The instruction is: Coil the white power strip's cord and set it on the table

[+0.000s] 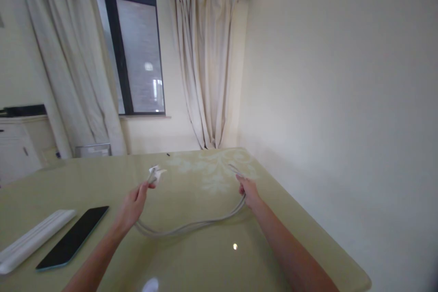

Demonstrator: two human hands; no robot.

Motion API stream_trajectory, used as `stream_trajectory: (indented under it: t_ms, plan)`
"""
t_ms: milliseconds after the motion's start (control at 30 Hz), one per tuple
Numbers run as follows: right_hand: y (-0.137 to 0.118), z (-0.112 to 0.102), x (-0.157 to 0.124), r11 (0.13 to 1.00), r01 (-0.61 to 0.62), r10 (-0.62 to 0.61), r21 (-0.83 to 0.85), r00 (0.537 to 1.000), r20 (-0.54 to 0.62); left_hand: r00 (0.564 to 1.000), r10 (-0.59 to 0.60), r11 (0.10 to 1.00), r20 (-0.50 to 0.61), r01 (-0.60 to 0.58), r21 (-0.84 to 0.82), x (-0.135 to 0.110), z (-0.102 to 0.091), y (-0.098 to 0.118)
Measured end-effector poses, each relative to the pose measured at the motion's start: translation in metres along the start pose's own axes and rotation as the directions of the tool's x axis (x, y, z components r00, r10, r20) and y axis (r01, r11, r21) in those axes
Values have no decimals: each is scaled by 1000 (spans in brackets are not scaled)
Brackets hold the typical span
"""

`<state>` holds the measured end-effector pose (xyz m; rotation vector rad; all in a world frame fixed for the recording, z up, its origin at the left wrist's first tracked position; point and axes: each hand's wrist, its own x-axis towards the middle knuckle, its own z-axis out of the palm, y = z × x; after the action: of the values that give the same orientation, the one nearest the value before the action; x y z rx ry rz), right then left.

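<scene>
A light grey cable [191,226], doubled into strands, sags between my two hands over the table. My left hand [136,200] is closed around it near one end, where a white piece [156,173], perhaps a tag or plug, sticks out beyond the fingers. My right hand [249,190] grips the strands on the other side, with a short length poking out past the thumb. The far ends are too blurred to make out exactly.
On the glossy greenish table [191,264], a white power-strip-like bar [36,239] and a dark flat tablet-like slab [73,238] lie at the left. A small dark bit [168,154] sits near the far edge. A wall [335,100] runs along the right; curtains [205,54] hang behind.
</scene>
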<state>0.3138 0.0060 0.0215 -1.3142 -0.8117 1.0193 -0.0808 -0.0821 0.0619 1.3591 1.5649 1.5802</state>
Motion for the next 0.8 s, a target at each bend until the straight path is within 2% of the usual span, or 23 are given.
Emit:
stream_trajectory:
  t_ms: [67, 133, 233, 300, 433, 567, 633, 733, 800]
  plan:
    - [-3, 14, 3, 999, -28, 28, 28, 1000, 3, 984, 176, 968, -11, -171, 182, 13, 12, 21]
    - [-9, 27, 7, 998, -45, 45, 45, 999, 8, 965, 261, 937, -3, -253, 243, 26, 26, 39]
    - [-21, 42, 15, 998, -40, 39, 46, 999, 24, 949, 312, 925, 51, -315, 213, 40, 47, 61]
    - [-31, 50, 20, 999, -9, 7, 33, 998, 61, 930, 339, 921, 142, -359, 149, 43, 58, 72]
    - [-50, 65, 24, 994, 111, -109, -2, 978, 176, 856, 401, 900, 327, -435, 36, 36, 74, 88]
    - [-65, 79, 15, 976, 210, -186, -59, 943, 276, 852, 376, 920, 366, -390, -35, 27, 88, 95]
    - [-73, 83, 7, 947, 308, -268, -93, 916, 299, 844, 329, 937, 423, -349, -32, 23, 93, 96]
    - [-87, 83, -10, 831, 541, -482, -129, 817, 317, 821, 243, 963, 517, -267, -29, 21, 96, 94]
    - [-98, 79, -21, 750, 649, -585, -126, 741, 330, 824, 149, 988, 546, -140, -59, 21, 96, 92]
